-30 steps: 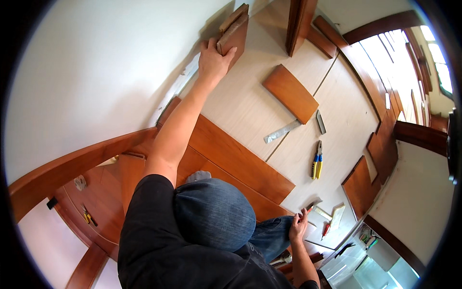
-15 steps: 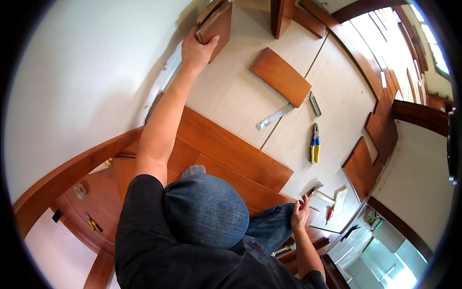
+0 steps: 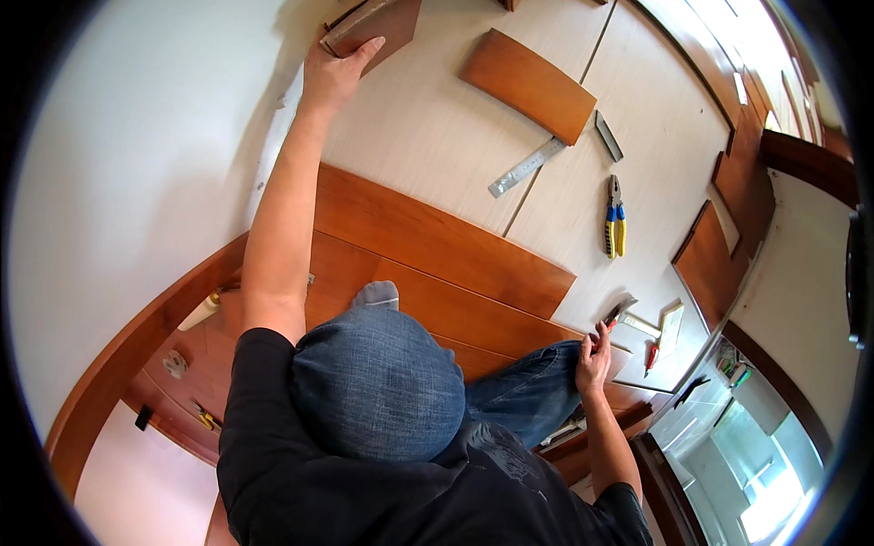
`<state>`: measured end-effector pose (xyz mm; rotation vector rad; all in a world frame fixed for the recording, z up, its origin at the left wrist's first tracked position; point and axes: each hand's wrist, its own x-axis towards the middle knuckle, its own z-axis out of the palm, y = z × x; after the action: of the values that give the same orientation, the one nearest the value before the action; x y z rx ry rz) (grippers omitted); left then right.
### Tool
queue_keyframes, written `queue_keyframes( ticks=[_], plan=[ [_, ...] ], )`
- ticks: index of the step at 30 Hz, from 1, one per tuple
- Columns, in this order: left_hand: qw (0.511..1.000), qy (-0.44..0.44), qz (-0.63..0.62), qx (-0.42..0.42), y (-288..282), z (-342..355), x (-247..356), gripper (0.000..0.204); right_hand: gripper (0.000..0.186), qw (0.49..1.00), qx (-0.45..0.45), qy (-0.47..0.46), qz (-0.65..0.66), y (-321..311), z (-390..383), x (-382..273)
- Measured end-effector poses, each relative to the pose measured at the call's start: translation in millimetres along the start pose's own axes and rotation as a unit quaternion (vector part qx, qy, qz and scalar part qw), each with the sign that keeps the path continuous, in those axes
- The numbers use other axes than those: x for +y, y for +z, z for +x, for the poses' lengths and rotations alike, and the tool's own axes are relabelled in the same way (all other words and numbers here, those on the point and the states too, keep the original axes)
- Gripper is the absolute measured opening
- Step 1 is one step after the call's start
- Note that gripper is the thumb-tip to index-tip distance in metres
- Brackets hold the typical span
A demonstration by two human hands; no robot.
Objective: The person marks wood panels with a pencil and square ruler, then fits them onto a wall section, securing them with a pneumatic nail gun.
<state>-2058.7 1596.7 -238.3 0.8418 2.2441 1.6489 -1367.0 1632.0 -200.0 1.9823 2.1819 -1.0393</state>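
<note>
Up at the white wall, my left hand (image 3: 332,80) grips short brown floorboard pieces (image 3: 387,35), with the thumb over the front face; their far ends leave the picture. At the right, beside my denim-covered leg (image 3: 523,391), my right hand (image 3: 594,359) is closed on a red-handled tool (image 3: 619,312) with a grey metal head; its exact kind is unclear. A loose floorboard piece (image 3: 531,84) lies on the pale floor, partly over a metal try square (image 3: 528,166). Pliers with blue and yellow handles (image 3: 615,218) lie to its right.
Laid floorboards (image 3: 446,238) run before my sock-covered foot (image 3: 376,294). Another red-handled tool (image 3: 652,358) lies by a white-headed mallet (image 3: 670,329) at the right. Dark boards (image 3: 706,259) line the right side. A curved wooden rail (image 3: 137,337) borders the left.
The view has shifted, so the floor things appear higher and some slightly to the right. Both hands keep their holds: the left on the board pieces, the right on the red-handled tool.
</note>
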Motion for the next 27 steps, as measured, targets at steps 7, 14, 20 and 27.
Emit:
queue_keyframes(
  ticks=[7,14,20,27],
  plan=[
    [0.998,-0.009,-0.023,-0.05,-16,-16,10,0.044,0.053,1.0,-0.018,0.008,-0.02,-2,4,-3],
    [0.977,-0.088,0.036,-0.192,-23,-36,18,0.051,0.064,0.995,-0.074,-0.051,-0.031,5,35,0],
    [0.977,-0.085,0.015,-0.196,-32,-40,-5,0.048,0.051,0.942,-0.004,-0.336,-0.006,57,188,-228],
    [0.971,-0.133,-0.024,-0.197,-25,-40,20,0.046,0.048,0.894,-0.112,-0.434,0.014,145,237,-432]
  ],
)
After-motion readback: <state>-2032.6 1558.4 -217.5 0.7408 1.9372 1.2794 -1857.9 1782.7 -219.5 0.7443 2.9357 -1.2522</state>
